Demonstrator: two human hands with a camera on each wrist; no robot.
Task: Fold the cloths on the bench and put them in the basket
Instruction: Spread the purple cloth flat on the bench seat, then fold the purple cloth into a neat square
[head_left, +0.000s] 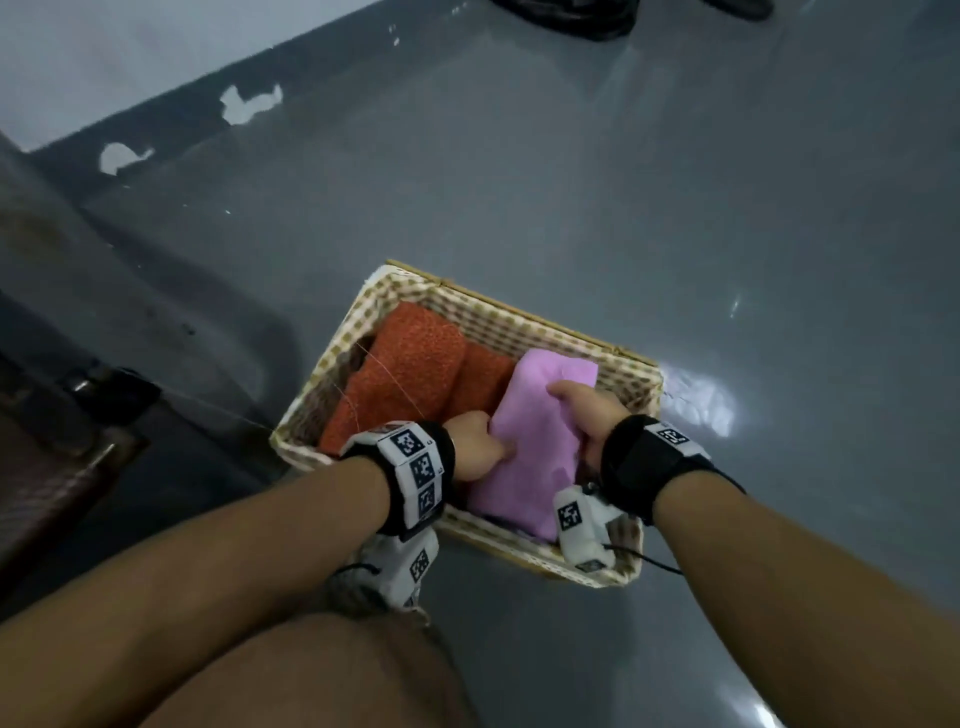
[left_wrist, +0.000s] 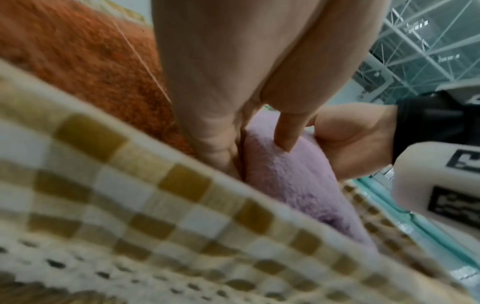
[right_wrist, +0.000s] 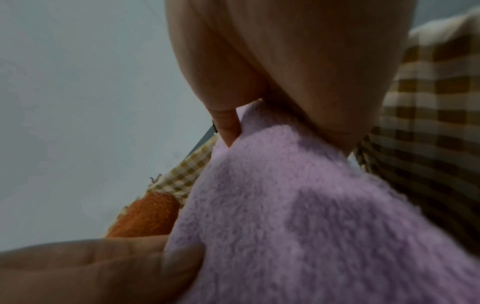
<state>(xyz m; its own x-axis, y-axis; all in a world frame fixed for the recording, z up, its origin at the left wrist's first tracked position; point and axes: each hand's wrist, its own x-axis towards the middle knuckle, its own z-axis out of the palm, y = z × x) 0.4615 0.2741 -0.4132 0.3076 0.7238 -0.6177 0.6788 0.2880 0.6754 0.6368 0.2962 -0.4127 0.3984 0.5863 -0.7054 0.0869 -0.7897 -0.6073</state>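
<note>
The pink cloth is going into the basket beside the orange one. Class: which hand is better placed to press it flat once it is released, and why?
Right, probably. The right hand grips the pink cloth from above; the left hand is wedged between it and the orange cloth, low in the basket.

I see the basket on the floor, just below frame centre. Inside it one folded cloth fills the left part; a second cloth lies to its right. My left hand and right hand flank that second cloth. The bench sits at the left edge.
</note>
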